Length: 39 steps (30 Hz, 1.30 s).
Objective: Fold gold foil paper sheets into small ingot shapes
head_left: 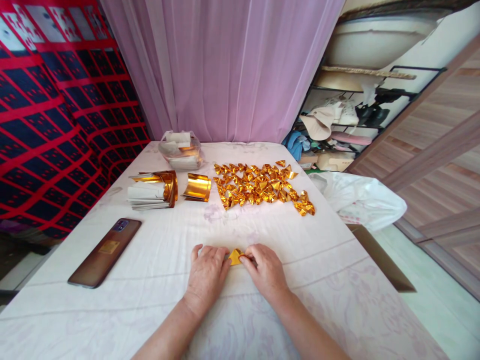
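A small folded piece of gold foil paper [235,257] lies between my hands at the front middle of the table. My left hand [208,270] pinches its left corner, palm down. On the other side, my right hand [265,267] has its thumb and forefinger closed on the right corner. Farther back lies a group of folded gold pieces [258,184], several of them touching. Left of these are a short curved stack of gold foil sheets [198,187] and a larger stack of foil paper [152,192] showing white backs.
A brown phone [105,252] lies face down at the left. A clear plastic bag [182,151] with paper stands at the back. Beyond the right table edge are a white plastic bag [360,200] and a shelf of shoes [343,110]. A purple curtain [225,70] hangs behind.
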Available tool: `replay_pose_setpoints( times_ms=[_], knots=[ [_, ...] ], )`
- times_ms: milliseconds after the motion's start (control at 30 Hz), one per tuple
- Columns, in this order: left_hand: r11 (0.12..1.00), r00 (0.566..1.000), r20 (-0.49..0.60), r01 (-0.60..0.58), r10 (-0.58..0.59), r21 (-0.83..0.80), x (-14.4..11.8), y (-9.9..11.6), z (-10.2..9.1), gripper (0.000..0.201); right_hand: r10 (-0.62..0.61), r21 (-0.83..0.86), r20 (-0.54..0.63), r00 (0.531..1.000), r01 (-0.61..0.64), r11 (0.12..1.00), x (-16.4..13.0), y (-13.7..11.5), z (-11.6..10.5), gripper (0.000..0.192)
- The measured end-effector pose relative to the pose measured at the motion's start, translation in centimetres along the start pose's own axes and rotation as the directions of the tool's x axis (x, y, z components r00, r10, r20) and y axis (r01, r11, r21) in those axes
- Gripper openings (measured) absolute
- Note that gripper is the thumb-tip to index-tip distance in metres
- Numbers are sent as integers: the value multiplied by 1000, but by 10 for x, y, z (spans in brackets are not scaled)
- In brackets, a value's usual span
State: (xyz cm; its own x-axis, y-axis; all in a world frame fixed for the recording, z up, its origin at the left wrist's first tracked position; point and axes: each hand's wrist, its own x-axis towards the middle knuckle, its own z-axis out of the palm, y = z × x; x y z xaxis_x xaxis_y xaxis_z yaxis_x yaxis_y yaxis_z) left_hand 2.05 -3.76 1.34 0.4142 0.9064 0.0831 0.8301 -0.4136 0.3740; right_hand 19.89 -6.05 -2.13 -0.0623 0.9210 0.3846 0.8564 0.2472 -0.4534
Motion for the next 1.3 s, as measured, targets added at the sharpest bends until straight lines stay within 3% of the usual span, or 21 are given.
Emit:
replay_pose_setpoints(
  times_ms=[300, 700, 1133, 1300],
  knots=[
    [999, 999, -30, -21, 22, 26, -1, 0, 1, 10, -34, -43, -4, 999, 34, 999, 0, 0, -2, 23],
    [999, 1000, -21, -16, 17, 46, 0, -1, 0, 10, -15, -69, 15, 1000, 16, 997, 1, -1, -3, 19],
    [999, 998, -35, -44, 44, -10, 0, -7, 3, 22, -11, 47, 69, 998, 8, 999, 2, 5, -5, 19],
    [998, 998, -28, -57, 58, 23, 0, -5, 3, 23, -48, -57, 114, 992, 55, 997, 3, 3, -8, 26]
  ],
)
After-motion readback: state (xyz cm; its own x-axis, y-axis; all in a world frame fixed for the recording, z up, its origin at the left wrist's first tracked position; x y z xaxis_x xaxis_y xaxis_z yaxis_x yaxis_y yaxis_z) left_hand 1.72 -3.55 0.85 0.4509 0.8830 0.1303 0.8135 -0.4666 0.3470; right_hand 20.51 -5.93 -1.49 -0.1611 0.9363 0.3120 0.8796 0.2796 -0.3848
